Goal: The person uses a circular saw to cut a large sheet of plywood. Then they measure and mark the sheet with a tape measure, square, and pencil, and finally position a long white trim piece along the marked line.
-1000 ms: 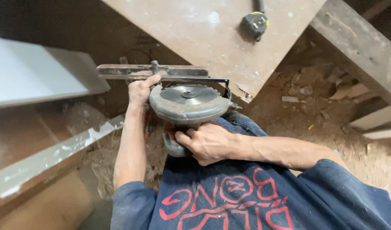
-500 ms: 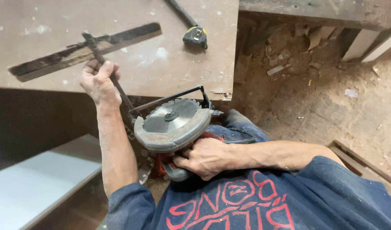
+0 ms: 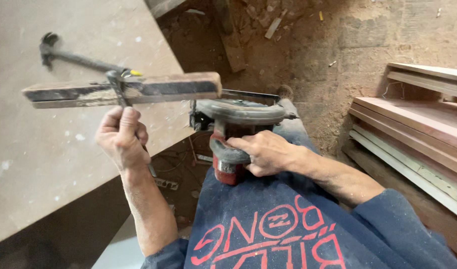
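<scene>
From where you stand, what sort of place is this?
Probably a rough carpentry workshop. The right hand grips a circular saw, the left hand holds a metal tool by a wooden bar on a big board; planks are stacked on a sawdust-strewn dirt floor.

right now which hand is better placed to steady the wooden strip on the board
Left, probably. The left hand already grips the metal rod by the wooden strip; the right hand is wrapped around the circular saw.

The left hand (image 3: 123, 137) is raised on a bare forearm, knuckles toward the camera, fingers curled tight in a fist; the right hand (image 3: 266, 152) reaches in from the right, palm down, fingers wrapped closed; both sleeves are pushed up to the elbows.
</scene>
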